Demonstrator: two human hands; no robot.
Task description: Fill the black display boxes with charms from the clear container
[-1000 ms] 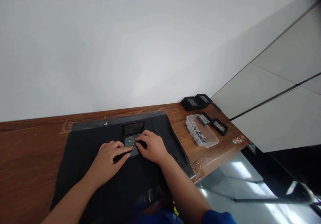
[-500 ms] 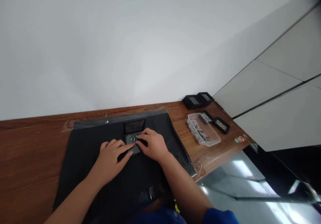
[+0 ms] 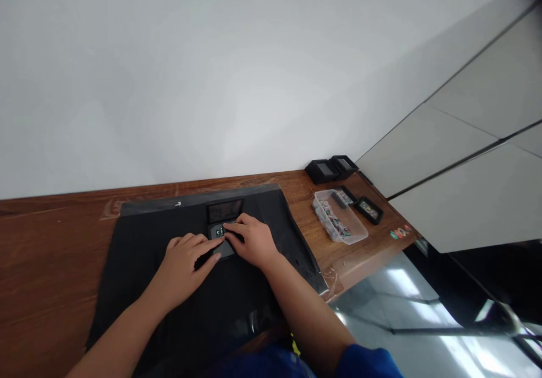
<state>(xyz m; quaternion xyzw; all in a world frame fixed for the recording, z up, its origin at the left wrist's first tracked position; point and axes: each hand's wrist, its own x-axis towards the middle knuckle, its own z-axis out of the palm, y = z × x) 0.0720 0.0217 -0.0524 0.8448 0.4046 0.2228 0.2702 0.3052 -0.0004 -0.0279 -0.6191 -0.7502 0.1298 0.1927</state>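
Observation:
A small black open case (image 3: pixel 223 220) lies on a black mat (image 3: pixel 139 265) on the wooden table (image 3: pixel 46 253). Its lid part stands at the far side and its base holds a small greenish piece (image 3: pixel 218 231). My left hand (image 3: pixel 184 265) rests on the mat with its fingers stretched toward the near left edge of the case, touching it. My right hand (image 3: pixel 252 241) lies over the right side of the case, fingertips pressed down on the base beside the small piece. Neither hand visibly grips anything I can name.
A clear plastic tub (image 3: pixel 339 218) of small colourful pieces stands to the right on the table. Several small black cases (image 3: pixel 330 169) lie behind and beside it. A few coloured pieces (image 3: pixel 398 233) sit near the table's right corner. Glossy floor lies below the edge.
My right fingertips have slid left across the case base toward the small piece. My left hand stayed at the case's near left edge. The view shifted slightly.

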